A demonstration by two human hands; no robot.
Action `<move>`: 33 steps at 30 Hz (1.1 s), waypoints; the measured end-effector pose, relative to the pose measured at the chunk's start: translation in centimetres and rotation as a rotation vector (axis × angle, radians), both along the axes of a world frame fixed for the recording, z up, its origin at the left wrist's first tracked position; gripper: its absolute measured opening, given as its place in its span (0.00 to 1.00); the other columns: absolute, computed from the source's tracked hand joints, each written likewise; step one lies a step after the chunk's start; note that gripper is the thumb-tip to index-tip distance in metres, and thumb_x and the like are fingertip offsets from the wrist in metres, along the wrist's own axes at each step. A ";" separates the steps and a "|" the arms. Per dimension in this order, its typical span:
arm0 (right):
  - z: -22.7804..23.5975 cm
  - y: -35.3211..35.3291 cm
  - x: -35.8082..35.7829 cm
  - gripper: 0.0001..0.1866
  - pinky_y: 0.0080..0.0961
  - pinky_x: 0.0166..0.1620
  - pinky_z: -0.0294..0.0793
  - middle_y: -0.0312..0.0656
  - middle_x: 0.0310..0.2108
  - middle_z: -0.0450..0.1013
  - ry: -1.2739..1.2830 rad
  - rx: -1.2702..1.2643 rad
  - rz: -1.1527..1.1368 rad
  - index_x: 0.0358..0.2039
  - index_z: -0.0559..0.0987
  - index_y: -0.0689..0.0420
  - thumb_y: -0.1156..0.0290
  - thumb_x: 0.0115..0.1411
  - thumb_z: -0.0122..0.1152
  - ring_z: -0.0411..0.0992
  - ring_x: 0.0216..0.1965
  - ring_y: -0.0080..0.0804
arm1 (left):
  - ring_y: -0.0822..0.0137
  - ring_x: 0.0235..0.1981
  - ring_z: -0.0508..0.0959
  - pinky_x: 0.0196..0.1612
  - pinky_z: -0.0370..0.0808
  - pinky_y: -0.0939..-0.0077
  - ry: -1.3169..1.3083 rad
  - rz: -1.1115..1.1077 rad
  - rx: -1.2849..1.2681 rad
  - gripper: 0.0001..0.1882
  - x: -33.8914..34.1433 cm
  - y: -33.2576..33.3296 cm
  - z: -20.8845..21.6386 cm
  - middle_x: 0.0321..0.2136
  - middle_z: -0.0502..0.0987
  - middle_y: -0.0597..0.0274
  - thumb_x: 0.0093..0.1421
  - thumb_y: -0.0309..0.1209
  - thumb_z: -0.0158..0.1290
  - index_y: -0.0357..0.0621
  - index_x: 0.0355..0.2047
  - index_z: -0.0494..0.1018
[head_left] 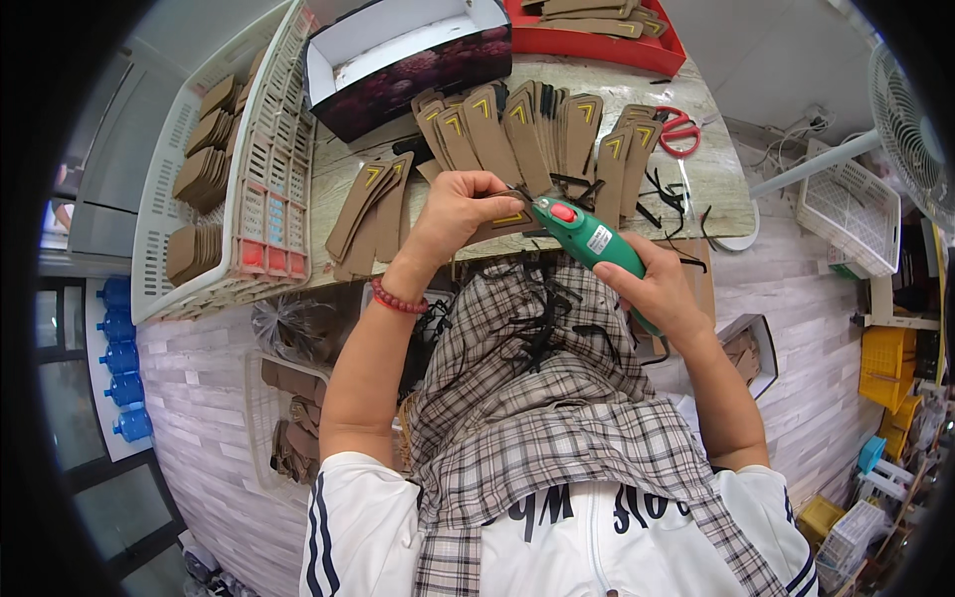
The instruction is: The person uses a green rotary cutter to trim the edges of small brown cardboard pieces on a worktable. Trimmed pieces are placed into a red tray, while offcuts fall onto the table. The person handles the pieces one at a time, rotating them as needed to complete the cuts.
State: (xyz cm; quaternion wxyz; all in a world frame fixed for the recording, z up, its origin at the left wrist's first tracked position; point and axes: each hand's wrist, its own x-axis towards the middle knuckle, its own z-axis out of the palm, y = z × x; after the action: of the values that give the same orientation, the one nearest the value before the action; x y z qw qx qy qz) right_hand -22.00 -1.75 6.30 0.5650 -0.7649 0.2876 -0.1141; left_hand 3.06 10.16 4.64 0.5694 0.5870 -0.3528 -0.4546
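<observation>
My right hand (660, 289) is wrapped round a green electric cutter (594, 242) with a red button. My left hand (456, 211) is closed, pinching a tan fabric strip (509, 223) with a yellow chevron above my lap. The cutter's tip meets this strip close to my left fingertips; the exact contact is too small to make out. Behind my hands, fanned piles of similar tan strips (487, 129) lie on the table, with another small pile (366, 207) left of my left wrist. Black trimmed scraps (545, 323) are scattered over my checked apron (497, 368).
A white plastic crate (269, 169) of stacked tan pieces stands at the left. On the wooden table (716, 159) are a dark open box (418, 90), a red tray (597, 50) and red-handled scissors (678, 131). A fan (910, 129) stands at the right.
</observation>
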 end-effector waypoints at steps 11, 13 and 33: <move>-1.0 0.5 -0.2 0.17 0.17 0.18 0.65 0.32 0.19 0.69 -0.037 0.082 -0.149 0.39 0.78 0.62 0.63 0.56 0.66 0.66 0.15 0.16 | 0.72 0.27 0.74 0.33 0.71 0.74 -0.575 0.497 0.306 0.09 12.9 7.4 -4.2 0.23 0.75 0.65 0.54 0.33 0.60 0.40 0.27 0.77; -1.3 0.5 -0.7 0.17 0.17 0.18 0.64 0.32 0.19 0.69 -0.026 0.090 -0.175 0.39 0.78 0.62 0.62 0.56 0.66 0.65 0.15 0.16 | 0.59 0.41 0.71 0.46 0.67 0.63 -1.359 0.638 0.292 0.11 10.6 6.0 -3.4 0.35 0.73 0.58 0.52 0.34 0.61 0.44 0.34 0.77; -2.4 0.7 -0.6 0.21 0.18 0.18 0.65 0.33 0.20 0.70 -0.083 0.121 -0.186 0.41 0.77 0.63 0.59 0.56 0.67 0.66 0.15 0.16 | 0.52 0.65 0.53 0.66 0.43 0.48 -1.766 0.602 0.164 0.27 3.9 -3.9 -4.0 0.60 0.61 0.51 0.51 0.32 0.62 0.48 0.53 0.72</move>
State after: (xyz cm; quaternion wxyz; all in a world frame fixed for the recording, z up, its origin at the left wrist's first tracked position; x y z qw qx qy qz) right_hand -22.60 -1.07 3.89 0.6085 -0.6941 0.3399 -0.1800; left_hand 7.00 6.28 0.60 0.1455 0.8247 -0.4575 0.2989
